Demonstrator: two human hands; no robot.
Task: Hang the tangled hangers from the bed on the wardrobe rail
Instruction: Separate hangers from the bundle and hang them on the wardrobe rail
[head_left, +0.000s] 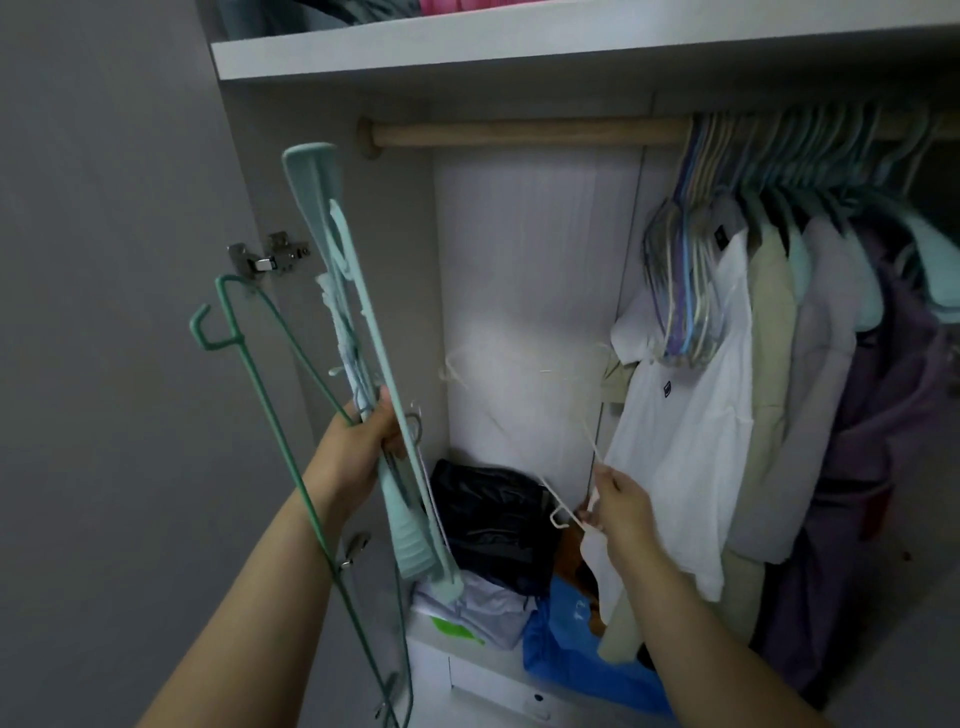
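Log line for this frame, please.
left hand: grips hanger bundle | right hand: pinches white hanger | rail: left part bare

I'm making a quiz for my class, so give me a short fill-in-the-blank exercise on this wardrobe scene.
1. The left hand grips a bundle of ____ hangers.
2. The right hand pinches a thin ____ hanger.
3. The wooden rail is bare on its ____ part.

Missing words: green; white; left

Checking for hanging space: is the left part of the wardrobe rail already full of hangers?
No, the wardrobe rail is bare on its left; hangers crowd only its right.
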